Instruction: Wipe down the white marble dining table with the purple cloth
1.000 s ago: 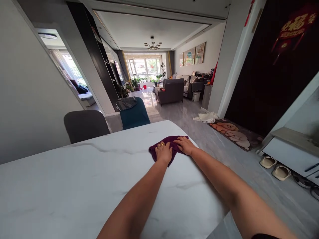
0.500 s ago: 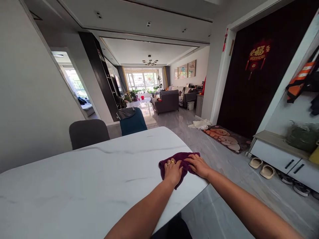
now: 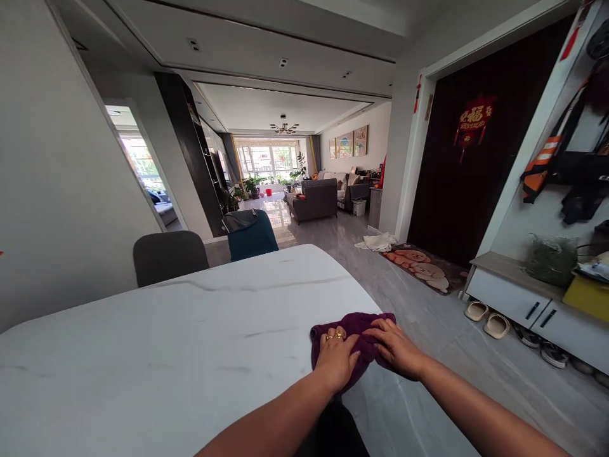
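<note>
Floor [image 3: 428,412]: spreading grey and glossy, showing past the surface [image 3: 157,355] at the right.
Surface: stretching pale and veined toward the left, ending at the near right in the corner beneath the cloth [image 3: 356,324].
Grey chair [image 3: 170,254]: standing at the far side, well apart from the hands.
Blue chair [image 3: 252,236]: standing just beside, farther to the right.
Cloth: lying bunched and purple over the corner, seeming to overhang the edge slightly; looking, by judgement, like part of a wiping step at this corner.
Left hand [image 3: 335,363]: resting palm down on the left part of the cloth.
Right hand [image 3: 397,350]: resting on the right part, close to the edge; probably needing, for a next move, a secure hold on the loose side and even pressure, to avoid slipping off.
Fingers [image 3: 380,326]: bending onto the cloth on both hands, touching fabric, but not showing whether gripping folds or only pressing.
Rings [image 3: 339,334]: shining gold on the left hand.
</note>
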`<action>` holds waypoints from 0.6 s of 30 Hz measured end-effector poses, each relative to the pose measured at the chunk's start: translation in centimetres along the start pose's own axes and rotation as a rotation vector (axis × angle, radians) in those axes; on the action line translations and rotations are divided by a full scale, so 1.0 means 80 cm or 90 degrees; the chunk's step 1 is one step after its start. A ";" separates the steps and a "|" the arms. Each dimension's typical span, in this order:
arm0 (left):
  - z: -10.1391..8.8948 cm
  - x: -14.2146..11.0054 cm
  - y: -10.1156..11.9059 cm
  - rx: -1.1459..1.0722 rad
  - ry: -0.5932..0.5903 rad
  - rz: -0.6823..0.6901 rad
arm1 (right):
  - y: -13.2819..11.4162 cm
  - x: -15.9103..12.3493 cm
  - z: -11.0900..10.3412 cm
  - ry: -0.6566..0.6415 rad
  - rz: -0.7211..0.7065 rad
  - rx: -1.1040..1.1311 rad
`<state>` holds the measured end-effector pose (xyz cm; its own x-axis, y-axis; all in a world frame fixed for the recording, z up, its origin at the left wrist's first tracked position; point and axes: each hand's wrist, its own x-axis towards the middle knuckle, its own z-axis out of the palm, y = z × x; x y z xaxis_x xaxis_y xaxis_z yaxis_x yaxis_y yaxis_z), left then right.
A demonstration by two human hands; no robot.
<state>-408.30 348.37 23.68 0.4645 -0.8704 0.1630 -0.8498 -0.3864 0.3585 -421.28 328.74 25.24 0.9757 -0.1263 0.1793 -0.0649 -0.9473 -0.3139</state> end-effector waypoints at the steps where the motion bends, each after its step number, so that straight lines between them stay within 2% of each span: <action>1: 0.001 -0.003 -0.001 -0.003 -0.006 0.005 | 0.001 -0.001 -0.001 -0.010 -0.004 0.005; 4: 0.001 -0.004 -0.005 -0.008 -0.025 0.023 | 0.011 0.007 -0.004 -0.039 -0.034 0.030; 7: -0.003 0.011 -0.010 -0.006 -0.035 0.046 | 0.027 0.032 -0.004 -0.049 -0.055 0.039; 12: -0.005 0.062 -0.029 0.007 -0.020 0.044 | 0.054 0.089 -0.001 -0.038 -0.055 0.006; 18: -0.005 0.127 -0.071 0.022 0.008 0.049 | 0.085 0.159 0.002 -0.034 -0.066 0.013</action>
<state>-398.61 341.83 23.65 0.4005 -0.8942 0.1997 -0.8910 -0.3293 0.3124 -409.28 320.75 25.27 0.9868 -0.0120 0.1615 0.0401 -0.9480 -0.3158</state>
